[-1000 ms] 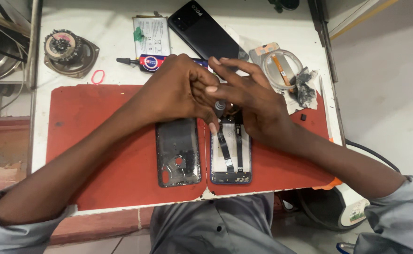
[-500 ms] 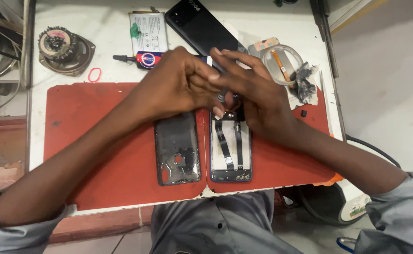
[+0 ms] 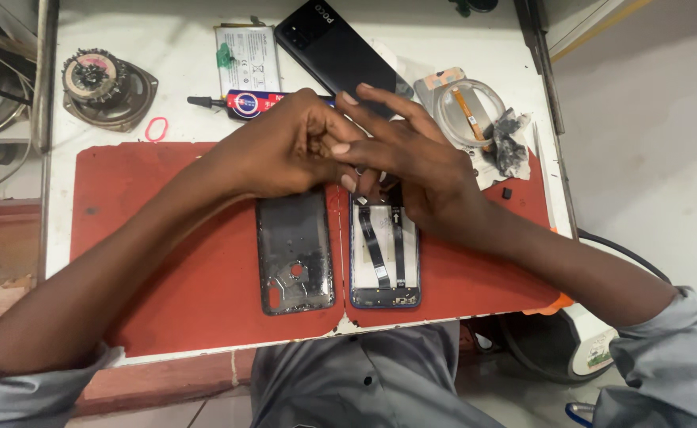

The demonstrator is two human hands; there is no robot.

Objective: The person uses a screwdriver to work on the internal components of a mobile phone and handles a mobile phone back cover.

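My left hand [image 3: 281, 150] and my right hand [image 3: 416, 162] meet over the top end of an opened phone frame [image 3: 384, 265]. The frame lies on a red mat [image 3: 174, 238] with its flex cables showing. My left hand is curled, and what its fingers hold is hidden. My right hand's fingers spread across the left hand, and its thumb and forefinger pinch a small grey part [image 3: 359, 170] just above the frame. A removed black back cover [image 3: 294, 254] lies beside the frame on its left, touched by neither hand.
Behind the hands on the white bench lie a black phone [image 3: 337, 47], a battery [image 3: 247, 57], a screwdriver [image 3: 233, 103], a pink rubber band [image 3: 156, 128] and a round speaker [image 3: 104, 85]. A clear dish with a flex cable [image 3: 469, 111] sits at the right. A cable [image 3: 626, 254] runs past the bench edge.
Both hands stay together over the top of the phone frame. The fingers have shifted slightly, and the view has drifted a little.
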